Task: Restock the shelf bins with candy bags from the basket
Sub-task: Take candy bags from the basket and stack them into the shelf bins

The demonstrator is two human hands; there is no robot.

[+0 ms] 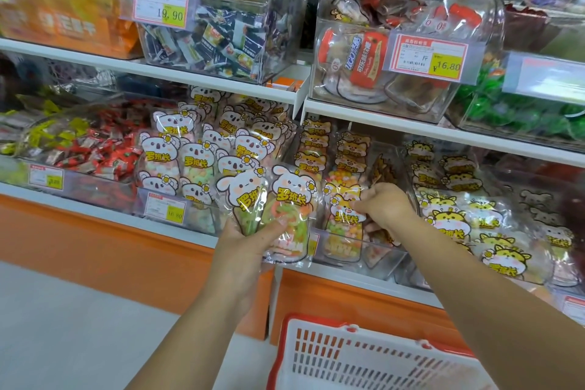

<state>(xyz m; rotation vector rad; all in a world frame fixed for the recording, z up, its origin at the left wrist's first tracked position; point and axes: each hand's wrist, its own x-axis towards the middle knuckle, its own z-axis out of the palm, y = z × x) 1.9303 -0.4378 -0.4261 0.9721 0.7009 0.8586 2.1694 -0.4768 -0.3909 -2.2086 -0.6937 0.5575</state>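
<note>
Left hand: the left hand (250, 241) grips two rabbit bags (285, 199) from below, thumb across their clear lower halves.
Bags' lie: both stand ears up with the long axis near vertical and printed faces to the camera; the left one leans left, so the pair fans out.
Where held: in front of the lower shelf's front edge (95, 210), where the koala bags (196, 155) meet the middle bin (380, 255).
Right hand: the right hand (384, 207) reaches into the middle bin with fingers curled and pinches a cat bag (343, 215) near its top; that bag stands upright, face forward.
Neighbours: rows of striped-cat bags (459, 222) fill the bin at the right end of the shelf.
Basket: the white, red-rimmed basket (316, 355) sits below the shelf's front edge, under the right forearm.
Hard to read: the basket's lower part is cut off by the frame, so its contents cannot be told; the upper left shelf goods are blurred.
Open room: bare floor lies left of the basket, along the orange base (95, 250).
</note>
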